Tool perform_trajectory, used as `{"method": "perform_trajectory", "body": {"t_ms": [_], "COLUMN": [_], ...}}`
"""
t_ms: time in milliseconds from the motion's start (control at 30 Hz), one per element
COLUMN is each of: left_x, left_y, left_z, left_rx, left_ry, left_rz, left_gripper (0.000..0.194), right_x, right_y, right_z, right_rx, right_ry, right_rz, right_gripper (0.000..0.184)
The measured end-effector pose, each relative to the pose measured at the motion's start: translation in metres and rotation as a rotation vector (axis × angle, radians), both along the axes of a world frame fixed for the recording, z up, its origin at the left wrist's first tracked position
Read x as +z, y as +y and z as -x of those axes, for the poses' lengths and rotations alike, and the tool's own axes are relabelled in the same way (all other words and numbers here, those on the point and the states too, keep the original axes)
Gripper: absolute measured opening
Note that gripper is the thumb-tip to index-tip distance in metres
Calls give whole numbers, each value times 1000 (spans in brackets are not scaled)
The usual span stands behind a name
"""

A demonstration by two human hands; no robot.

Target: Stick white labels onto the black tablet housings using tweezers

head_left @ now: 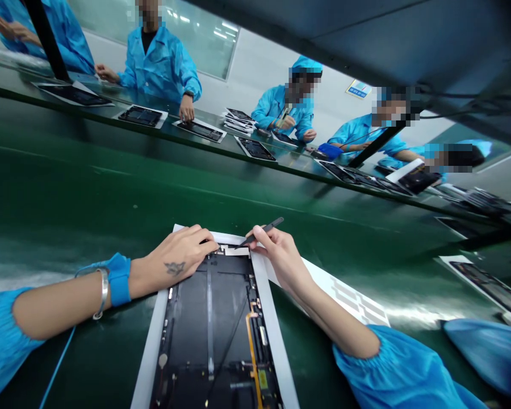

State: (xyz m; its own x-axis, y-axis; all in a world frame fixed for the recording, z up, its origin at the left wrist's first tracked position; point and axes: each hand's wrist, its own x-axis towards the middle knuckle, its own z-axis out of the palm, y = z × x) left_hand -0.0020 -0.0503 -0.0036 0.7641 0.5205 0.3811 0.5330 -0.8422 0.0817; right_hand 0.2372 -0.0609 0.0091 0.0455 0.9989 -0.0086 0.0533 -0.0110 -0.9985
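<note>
An opened tablet [234, 307] lies in front of me in a light frame, its dark inner side up with an orange ribbon cable [252, 341] along the right. My left hand [185, 253] lies over its upper left edge. The bent fingers are closed against the top end; the fingertips are partly hidden. My right hand [281, 253] pinches a slim black pointed tool [262, 232] like a pen. Its tip points down left to a whitish strip [236, 251] at the tablet's top. A blue wrist strap [119, 279] with a cord sits on my left wrist.
A white sheet with grey patches [349, 292] lies under my right forearm. Another opened tablet [485, 284] and blue cloth [485, 352] are at the right. Across the green bench [89, 187], people in blue work beside tablets [140, 116]. A dark shelf [366, 40] hangs overhead.
</note>
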Motion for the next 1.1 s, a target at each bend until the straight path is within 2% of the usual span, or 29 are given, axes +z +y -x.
{"method": "perform_trajectory", "body": {"t_ms": [333, 533, 667, 767, 967, 1100], "left_x": [3, 0, 2, 4, 4, 1], "left_y": [0, 2, 3, 2, 2, 3], "left_z": [-1, -1, 0, 0, 1, 1], "left_rx": [16, 10, 5, 7, -1, 4], "left_ry": [55, 72, 86, 97, 71, 63], "left_rz": [21, 48, 59, 62, 68, 62], "left_gripper": [37, 42, 43, 43, 43, 41], "right_x": [0, -4, -3, -1, -1, -1], "right_y": [0, 1, -1, -6, -14, -15], "right_z": [1, -1, -3, 0, 9, 10], "right_rx": [19, 16, -14, -49, 97, 134], "right_ry": [-28, -128, -287, -327, -397, -450], "right_rz": [-22, -66, -131, -226, -352, -416], "right_gripper": [49, 50, 47, 44, 36, 33]}}
